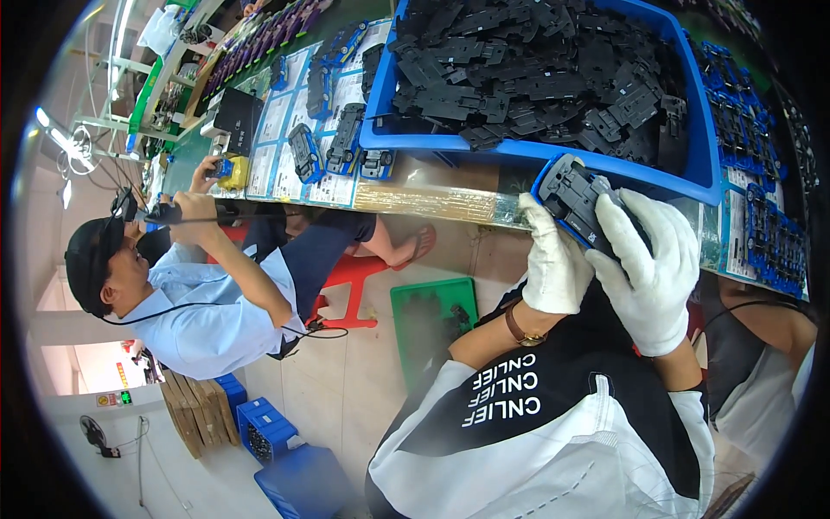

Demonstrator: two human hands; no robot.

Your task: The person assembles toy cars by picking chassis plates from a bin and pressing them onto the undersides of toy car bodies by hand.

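In front of me, close to the table's near edge, a toy car (574, 197) with a blue body is held with its black underside up. My left hand (552, 270), in a white glove, grips it by its near left side, with the fingers pressed to the edge. My right hand (650, 259), also gloved in white, closes around its right side, thumb and fingertips on the black chassis plate. The right fingers hide part of the car. Just beyond it stands a blue bin (519, 151) heaped with loose black chassis plates (536, 78).
Several blue toy cars (344, 138) lie on paper sheets left of the bin; rows of more cars (769, 233) are at the right. A co-worker (199, 303) sits at the left holding a tool. A red stool (350, 281) and a green tray (432, 320) are below the table.
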